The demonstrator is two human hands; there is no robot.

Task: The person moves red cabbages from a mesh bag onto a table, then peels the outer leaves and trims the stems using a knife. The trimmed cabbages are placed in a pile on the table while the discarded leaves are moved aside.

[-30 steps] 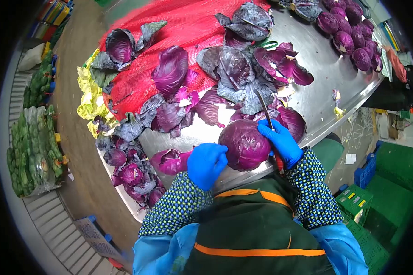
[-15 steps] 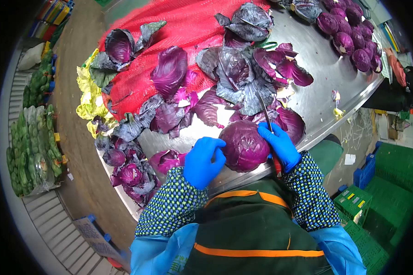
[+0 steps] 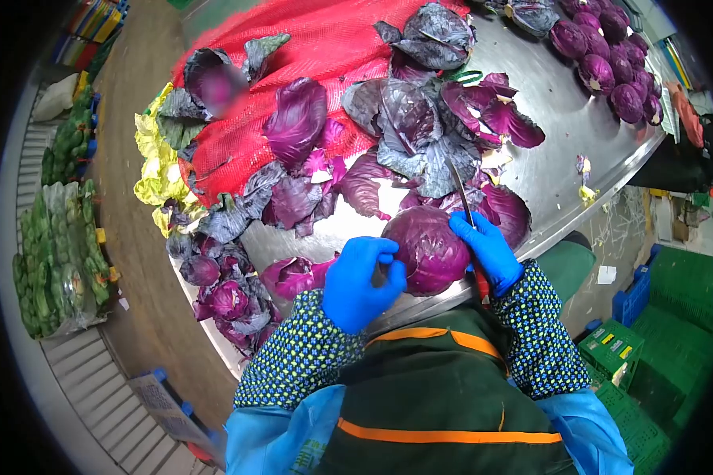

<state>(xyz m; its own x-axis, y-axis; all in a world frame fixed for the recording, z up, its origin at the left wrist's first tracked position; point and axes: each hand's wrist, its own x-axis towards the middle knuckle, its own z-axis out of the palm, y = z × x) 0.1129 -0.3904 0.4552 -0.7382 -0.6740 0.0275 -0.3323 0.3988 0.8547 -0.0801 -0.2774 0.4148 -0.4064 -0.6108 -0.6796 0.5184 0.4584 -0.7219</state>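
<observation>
A round red cabbage (image 3: 426, 252) rests at the near edge of the metal table. My right hand (image 3: 487, 252), in a blue glove, is wrapped round a knife (image 3: 461, 190) with a red handle, its blade pointing away from me. The fingers of that hand also touch the cabbage's right side. Close by the cabbage's left side is my left hand (image 3: 360, 283), gloved in blue, its fingers curled and the thumb apart from them, with nothing visible in between. Loose outer cabbage leaves (image 3: 408, 119) lie just beyond the cabbage.
A red mesh sack (image 3: 333, 47) spreads across the far left of the metal table (image 3: 531, 87). Several trimmed red cabbages (image 3: 610, 63) are piled at the far right. More leaves and small heads (image 3: 228, 301) lie at the left edge. Green crates (image 3: 610, 348) stand at lower right.
My left hand has opened a little, the thumb moving away from the fingers. The cabbage and my right hand with the knife are nearly where they were.
</observation>
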